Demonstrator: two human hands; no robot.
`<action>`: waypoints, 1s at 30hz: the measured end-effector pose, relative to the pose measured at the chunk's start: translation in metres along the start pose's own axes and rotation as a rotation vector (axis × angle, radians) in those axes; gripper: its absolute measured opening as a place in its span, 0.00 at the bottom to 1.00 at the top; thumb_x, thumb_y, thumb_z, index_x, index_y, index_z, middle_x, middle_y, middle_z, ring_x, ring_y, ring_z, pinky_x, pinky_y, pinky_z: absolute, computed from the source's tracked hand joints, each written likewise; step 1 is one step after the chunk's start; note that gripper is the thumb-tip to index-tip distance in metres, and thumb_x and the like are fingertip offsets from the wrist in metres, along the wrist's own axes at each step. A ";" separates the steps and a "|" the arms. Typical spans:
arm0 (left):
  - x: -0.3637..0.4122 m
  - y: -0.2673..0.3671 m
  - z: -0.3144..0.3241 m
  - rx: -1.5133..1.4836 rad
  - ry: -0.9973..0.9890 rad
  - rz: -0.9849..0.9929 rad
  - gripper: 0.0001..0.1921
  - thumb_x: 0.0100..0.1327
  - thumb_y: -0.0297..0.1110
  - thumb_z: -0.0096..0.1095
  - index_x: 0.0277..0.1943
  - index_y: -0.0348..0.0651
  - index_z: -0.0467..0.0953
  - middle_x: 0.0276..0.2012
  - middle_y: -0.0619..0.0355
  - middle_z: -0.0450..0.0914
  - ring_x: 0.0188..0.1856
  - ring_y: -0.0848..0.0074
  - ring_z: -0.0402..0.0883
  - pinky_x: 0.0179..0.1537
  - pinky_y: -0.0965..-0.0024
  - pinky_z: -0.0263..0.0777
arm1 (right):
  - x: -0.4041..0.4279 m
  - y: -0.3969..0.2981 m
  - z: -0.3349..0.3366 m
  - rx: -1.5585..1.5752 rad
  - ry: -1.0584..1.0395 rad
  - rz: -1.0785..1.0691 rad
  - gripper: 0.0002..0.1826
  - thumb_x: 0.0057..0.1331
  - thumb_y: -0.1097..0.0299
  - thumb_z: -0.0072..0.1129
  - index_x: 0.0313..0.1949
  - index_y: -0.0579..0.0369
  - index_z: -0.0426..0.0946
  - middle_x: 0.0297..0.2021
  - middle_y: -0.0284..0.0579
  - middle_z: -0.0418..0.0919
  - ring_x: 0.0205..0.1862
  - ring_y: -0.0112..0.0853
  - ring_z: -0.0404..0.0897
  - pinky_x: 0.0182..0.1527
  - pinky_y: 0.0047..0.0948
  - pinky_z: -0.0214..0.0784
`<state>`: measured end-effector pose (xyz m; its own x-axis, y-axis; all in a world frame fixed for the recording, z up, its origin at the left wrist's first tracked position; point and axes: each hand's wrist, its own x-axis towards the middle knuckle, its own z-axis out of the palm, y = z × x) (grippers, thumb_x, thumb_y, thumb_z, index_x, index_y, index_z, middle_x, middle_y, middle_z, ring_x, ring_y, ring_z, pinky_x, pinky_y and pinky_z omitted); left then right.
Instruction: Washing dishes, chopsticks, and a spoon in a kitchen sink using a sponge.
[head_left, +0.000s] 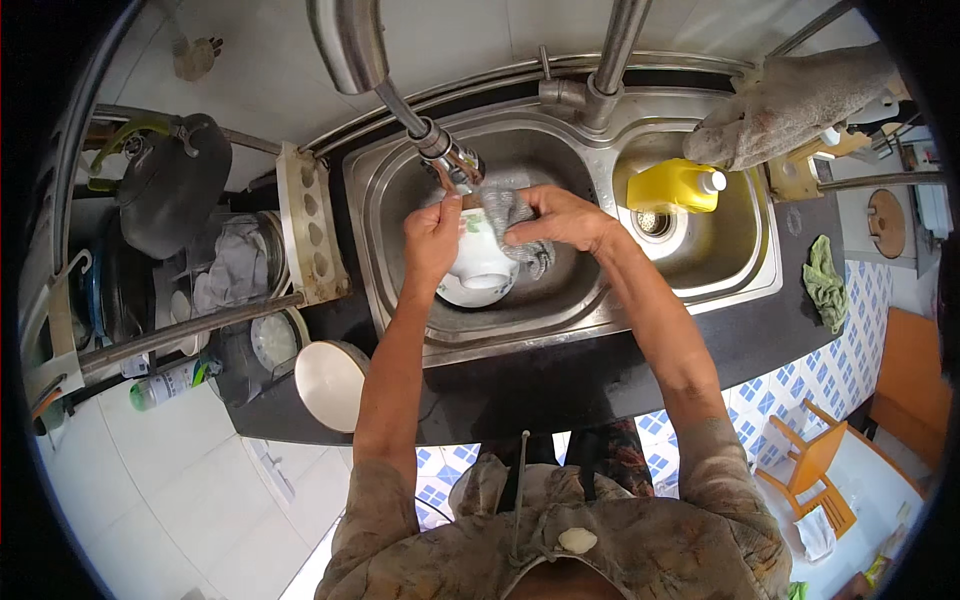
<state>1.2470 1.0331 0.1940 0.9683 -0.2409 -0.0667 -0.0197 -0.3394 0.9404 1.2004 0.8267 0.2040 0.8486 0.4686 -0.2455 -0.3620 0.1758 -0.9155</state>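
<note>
My left hand (433, 241) grips the left side of a white bowl (474, 244) with a green leaf pattern. The bowl is tilted, its foot ring towards me. In my right hand (566, 217) is a wet-looking grey cloth (516, 225), pressed against the bowl's right side. The fingers of both hands are partly hidden near the bowl's far rim. Just beyond the hands is the tap's spray head (454, 157). Beneath the bowl, a white patterned plate (457, 295) shows in the large basin of the steel sink (555, 322).
A yellow bottle (667, 187) with a white cap lies in the small basin. A white bowl (330, 384) stands on the dark counter (525, 397), left of the sink. Beside it is a crowded dish rack (191, 330). A green cloth (826, 285) lies at the counter's right end.
</note>
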 end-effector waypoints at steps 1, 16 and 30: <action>0.000 0.001 0.001 -0.001 0.001 -0.001 0.22 0.66 0.39 0.54 0.21 0.30 0.74 0.13 0.61 0.71 0.18 0.85 0.67 0.21 0.73 0.63 | -0.003 -0.001 -0.001 0.123 0.004 0.006 0.17 0.56 0.73 0.64 0.45 0.62 0.75 0.37 0.35 0.79 0.37 0.19 0.75 0.44 0.21 0.68; 0.009 -0.001 0.002 0.107 -0.052 0.024 0.22 0.67 0.38 0.49 0.21 0.30 0.69 0.14 0.65 0.66 0.19 0.85 0.62 0.20 0.72 0.57 | 0.001 0.000 0.006 0.031 0.090 0.036 0.18 0.54 0.72 0.67 0.44 0.61 0.75 0.34 0.35 0.80 0.35 0.19 0.76 0.40 0.21 0.69; 0.015 -0.005 -0.004 0.229 -0.092 0.107 0.21 0.65 0.40 0.49 0.23 0.29 0.72 0.16 0.42 0.69 0.17 0.60 0.70 0.23 0.61 0.63 | 0.006 -0.004 0.016 0.072 0.076 0.007 0.19 0.54 0.74 0.65 0.46 0.63 0.73 0.35 0.36 0.79 0.36 0.20 0.75 0.41 0.22 0.69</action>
<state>1.2631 1.0348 0.1895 0.9312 -0.3645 -0.0104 -0.1871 -0.5019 0.8444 1.2006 0.8422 0.2109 0.8718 0.4036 -0.2776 -0.3923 0.2359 -0.8891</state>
